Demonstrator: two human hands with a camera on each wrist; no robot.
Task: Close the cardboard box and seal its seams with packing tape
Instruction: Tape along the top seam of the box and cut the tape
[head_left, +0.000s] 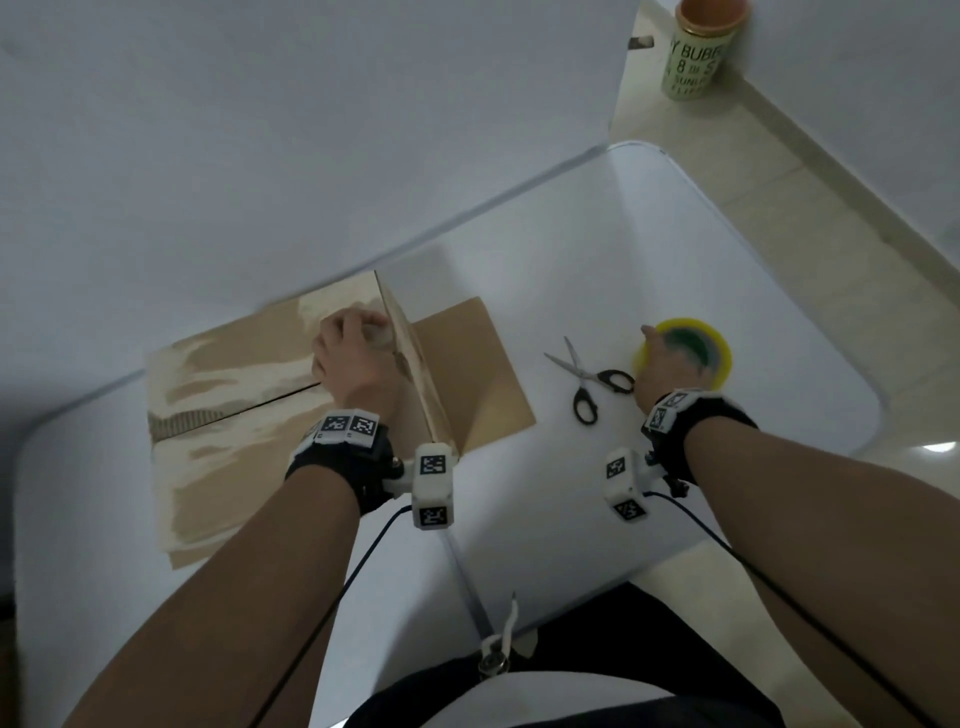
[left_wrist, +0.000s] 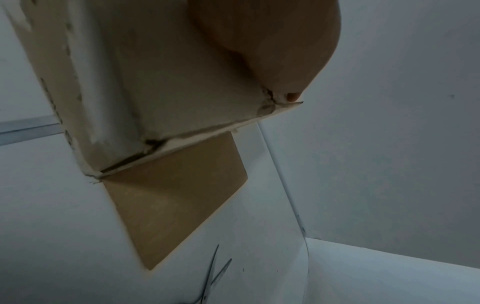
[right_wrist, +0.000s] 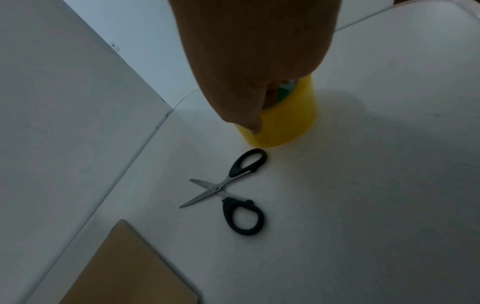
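The cardboard box (head_left: 234, 389) stands on the white table (head_left: 675, 234), its top flaps down with a dark seam (head_left: 275, 400) between them. My left hand (head_left: 353, 358) rests on the box top at its right edge, fingers curled at that edge; the left wrist view shows the box wall (left_wrist: 182, 92) and a fingertip at the corner. One brown flap (head_left: 467, 374) lies flat on the table right of the box. My right hand (head_left: 665, 374) grips the yellow packing tape roll (head_left: 717, 353), fingers in its core and thumb on the outside (right_wrist: 254, 125).
Black-handled scissors (head_left: 592, 379) lie open between the box and the tape roll. A green cup (head_left: 696, 47) stands on the floor past the table's far corner. A wall runs along the table's far left side. Wrist cables hang toward my body.
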